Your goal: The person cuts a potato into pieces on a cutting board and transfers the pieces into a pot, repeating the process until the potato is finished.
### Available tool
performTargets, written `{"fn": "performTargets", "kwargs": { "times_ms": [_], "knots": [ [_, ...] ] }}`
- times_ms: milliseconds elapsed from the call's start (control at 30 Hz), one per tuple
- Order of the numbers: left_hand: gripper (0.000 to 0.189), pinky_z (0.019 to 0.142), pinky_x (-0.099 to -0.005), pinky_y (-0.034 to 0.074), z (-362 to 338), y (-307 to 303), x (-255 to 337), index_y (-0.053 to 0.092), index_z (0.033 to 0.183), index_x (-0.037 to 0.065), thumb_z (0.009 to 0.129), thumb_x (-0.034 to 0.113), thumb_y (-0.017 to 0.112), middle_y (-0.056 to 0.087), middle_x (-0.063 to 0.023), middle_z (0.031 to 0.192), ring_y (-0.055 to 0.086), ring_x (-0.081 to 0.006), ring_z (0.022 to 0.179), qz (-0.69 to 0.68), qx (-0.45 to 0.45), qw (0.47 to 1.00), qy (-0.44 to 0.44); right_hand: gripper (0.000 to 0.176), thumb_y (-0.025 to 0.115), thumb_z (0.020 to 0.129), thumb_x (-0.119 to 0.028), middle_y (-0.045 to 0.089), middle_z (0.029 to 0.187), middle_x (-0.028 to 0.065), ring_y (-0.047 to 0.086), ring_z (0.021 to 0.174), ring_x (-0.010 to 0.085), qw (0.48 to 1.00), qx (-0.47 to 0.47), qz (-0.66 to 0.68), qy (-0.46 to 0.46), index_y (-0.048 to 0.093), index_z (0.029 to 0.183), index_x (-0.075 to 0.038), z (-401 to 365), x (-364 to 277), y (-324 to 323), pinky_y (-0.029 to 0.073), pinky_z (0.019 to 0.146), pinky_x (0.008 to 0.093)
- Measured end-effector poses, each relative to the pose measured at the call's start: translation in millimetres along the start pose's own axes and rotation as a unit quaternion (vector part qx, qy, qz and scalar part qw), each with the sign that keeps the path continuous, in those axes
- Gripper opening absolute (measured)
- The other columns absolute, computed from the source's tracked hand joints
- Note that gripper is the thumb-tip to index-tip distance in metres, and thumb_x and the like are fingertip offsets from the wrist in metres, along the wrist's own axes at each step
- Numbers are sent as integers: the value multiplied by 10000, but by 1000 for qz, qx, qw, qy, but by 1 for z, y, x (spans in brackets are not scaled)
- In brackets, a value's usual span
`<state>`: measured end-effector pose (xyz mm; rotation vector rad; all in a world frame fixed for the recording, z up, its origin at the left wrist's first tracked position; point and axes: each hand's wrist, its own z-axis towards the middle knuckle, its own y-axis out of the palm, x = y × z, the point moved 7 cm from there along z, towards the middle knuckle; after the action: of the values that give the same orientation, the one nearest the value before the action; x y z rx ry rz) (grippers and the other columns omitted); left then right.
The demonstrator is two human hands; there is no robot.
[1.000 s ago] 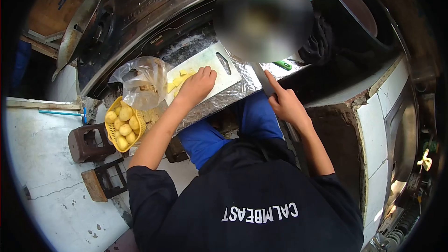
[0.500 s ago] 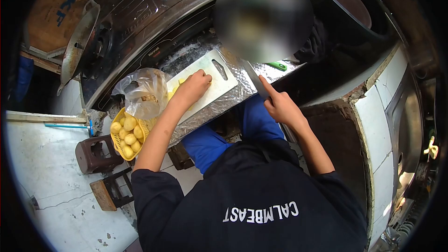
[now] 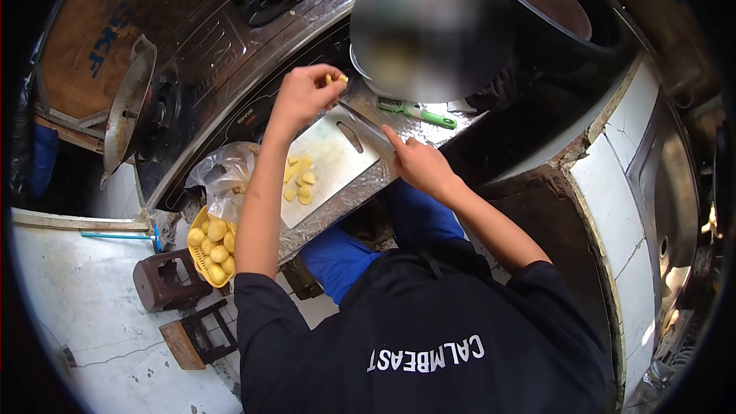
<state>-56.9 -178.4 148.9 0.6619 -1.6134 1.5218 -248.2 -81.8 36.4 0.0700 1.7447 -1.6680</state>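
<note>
My left hand (image 3: 308,94) is raised over the far edge of the white cutting board (image 3: 337,165), its fingertips pinched on small yellow potato pieces (image 3: 337,78). A knife (image 3: 366,126) is gripped in my right hand (image 3: 419,162), its blade slanting up and left over the board's handle end. More cut potato pieces (image 3: 300,179) lie in a loose group on the board. Beyond the right hand, a green-handled peeler (image 3: 418,113) rests on the foil-like counter covering. A blurred round patch hides what lies beyond the peeler, apart from a pale rim at its left edge.
A yellow basket (image 3: 198,258) of peeled potatoes stands left of the board, beside a clear plastic bag (image 3: 222,175). The gas stove (image 3: 222,46) lies behind, with a wok (image 3: 126,111) at far left. A large black tub (image 3: 613,38) stands at back right. Stools (image 3: 165,280) are on the floor.
My left hand has lifted from the board and moved up and away with potato pieces, uncovering those left there. My right hand with the knife has shifted left, over the board's end.
</note>
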Motion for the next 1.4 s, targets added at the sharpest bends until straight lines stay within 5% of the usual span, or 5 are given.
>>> {"fn": "performTargets", "kwargs": {
  "times_ms": [333, 567, 1067, 1200, 1400],
  "knots": [
    [144, 515, -259, 476, 123, 52, 26, 761, 895, -28, 837, 103, 774, 679, -63, 622, 621, -94, 518, 155, -32, 987, 32, 404, 571, 915, -194, 641, 896, 160, 703, 753, 333, 993, 100, -59, 2, 556, 1295, -56, 36, 2, 19, 585, 600, 459],
    [282, 665, -289, 612, 143, 70, 17, 707, 1208, -19, 948, 57, 627, 757, -122, 950, 724, -139, 707, 101, -59, 993, -9, 349, 565, 896, -152, 641, 922, 150, 707, 770, 321, 994, 87, -68, 11, 571, 1229, -49, 37, 1, 20, 588, 605, 446],
    [467, 979, -331, 549, 165, 81, 0, 549, 1375, -79, 911, -43, 585, 682, -237, 1215, 672, -254, 1150, 110, -241, 963, 39, 300, 550, 907, -150, 631, 918, 147, 705, 771, 331, 995, 91, -48, 18, 572, 1191, -57, 36, 1, 18, 585, 615, 457],
    [369, 902, -303, 581, 159, 76, 13, 594, 1299, -79, 938, -6, 590, 691, -203, 1158, 703, -237, 1066, 140, -233, 962, 5, 293, 552, 906, -150, 630, 919, 145, 704, 770, 331, 994, 98, -44, 14, 571, 1184, -59, 36, 2, 18, 583, 616, 458],
    [233, 608, -266, 586, 153, 71, 28, 677, 1132, -59, 977, 109, 632, 716, -99, 831, 691, -157, 643, 90, -208, 972, -67, 300, 551, 906, -148, 631, 934, 148, 702, 775, 336, 995, 89, -45, 16, 566, 1192, -60, 37, 2, 19, 582, 616, 457]
  ]
}}
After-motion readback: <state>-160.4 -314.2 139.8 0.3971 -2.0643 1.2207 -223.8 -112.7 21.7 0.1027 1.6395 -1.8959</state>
